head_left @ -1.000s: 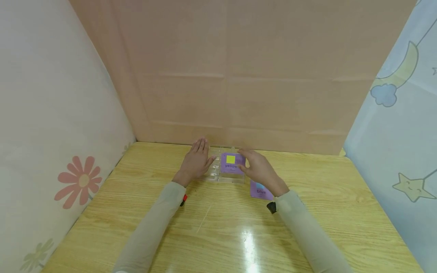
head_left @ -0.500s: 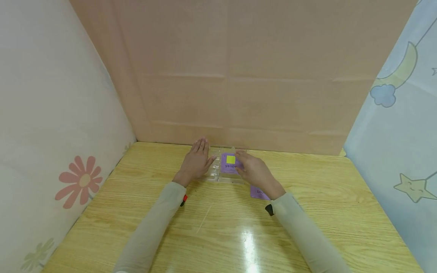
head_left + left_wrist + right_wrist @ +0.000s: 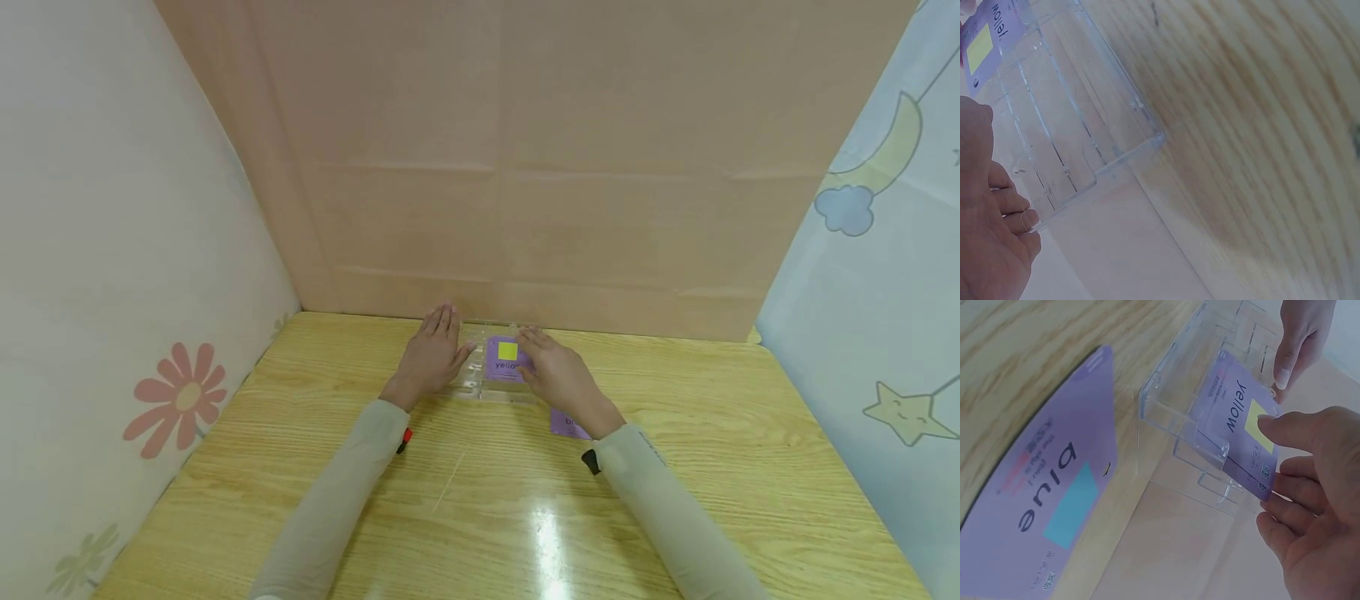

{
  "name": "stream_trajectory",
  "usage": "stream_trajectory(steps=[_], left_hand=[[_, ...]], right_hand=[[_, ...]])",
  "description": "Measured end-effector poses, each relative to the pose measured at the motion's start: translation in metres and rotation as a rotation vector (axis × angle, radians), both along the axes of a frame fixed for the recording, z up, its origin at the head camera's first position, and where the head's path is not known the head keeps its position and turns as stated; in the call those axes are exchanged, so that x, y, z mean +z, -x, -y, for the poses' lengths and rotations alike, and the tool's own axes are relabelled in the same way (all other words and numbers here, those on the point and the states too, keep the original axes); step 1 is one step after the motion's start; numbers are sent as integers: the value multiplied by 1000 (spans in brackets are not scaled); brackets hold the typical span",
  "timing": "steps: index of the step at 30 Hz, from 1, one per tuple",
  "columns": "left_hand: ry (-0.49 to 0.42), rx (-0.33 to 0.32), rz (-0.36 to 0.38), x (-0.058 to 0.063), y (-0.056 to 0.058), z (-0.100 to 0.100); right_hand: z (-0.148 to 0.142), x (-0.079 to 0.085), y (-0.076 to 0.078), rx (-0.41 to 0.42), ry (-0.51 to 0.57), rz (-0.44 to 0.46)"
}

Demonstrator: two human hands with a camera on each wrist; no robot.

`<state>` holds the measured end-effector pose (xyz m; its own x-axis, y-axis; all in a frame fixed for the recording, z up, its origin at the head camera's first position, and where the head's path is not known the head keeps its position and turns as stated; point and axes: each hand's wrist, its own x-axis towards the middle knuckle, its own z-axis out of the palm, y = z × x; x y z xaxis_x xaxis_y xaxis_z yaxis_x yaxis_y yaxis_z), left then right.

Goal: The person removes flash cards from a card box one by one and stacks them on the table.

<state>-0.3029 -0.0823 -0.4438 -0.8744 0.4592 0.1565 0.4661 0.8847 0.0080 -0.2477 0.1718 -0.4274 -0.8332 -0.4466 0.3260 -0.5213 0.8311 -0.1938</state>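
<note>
A clear plastic card holder [image 3: 468, 390] with slots stands at the back of the table. In it leans a purple card marked "yellow" [image 3: 1235, 400], with a yellow square on its face. My right hand [image 3: 562, 379] pinches this card by its right side, thumb [image 3: 1291, 430] on the face and fingers behind. My left hand [image 3: 431, 358] rests against the holder's left part, fingers straight and together, thumb spread toward the card. In the left wrist view its fingertips [image 3: 1030, 219] touch the holder's edge. A purple "blue" card [image 3: 1035, 487] lies on the table, partly under my right wrist.
Behind the holder rises a brown paper backdrop [image 3: 495, 167]. Patterned walls with a flower [image 3: 183, 396] and a star [image 3: 907, 412] flank the wooden table [image 3: 480, 517]. Dark wrist straps show at both cuffs.
My right hand has shifted slightly left along the yellow card, and its thumb and fingers have drawn closer together. It covers more of the blue card. The left hand has stayed put.
</note>
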Motion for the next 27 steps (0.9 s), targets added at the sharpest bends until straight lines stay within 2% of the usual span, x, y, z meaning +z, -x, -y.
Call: stream_trajectory(steps=[27], left_hand=[[9,-6,6,-2,2,1]], right_hand=[[1,-6,3,-9,-5,-28]])
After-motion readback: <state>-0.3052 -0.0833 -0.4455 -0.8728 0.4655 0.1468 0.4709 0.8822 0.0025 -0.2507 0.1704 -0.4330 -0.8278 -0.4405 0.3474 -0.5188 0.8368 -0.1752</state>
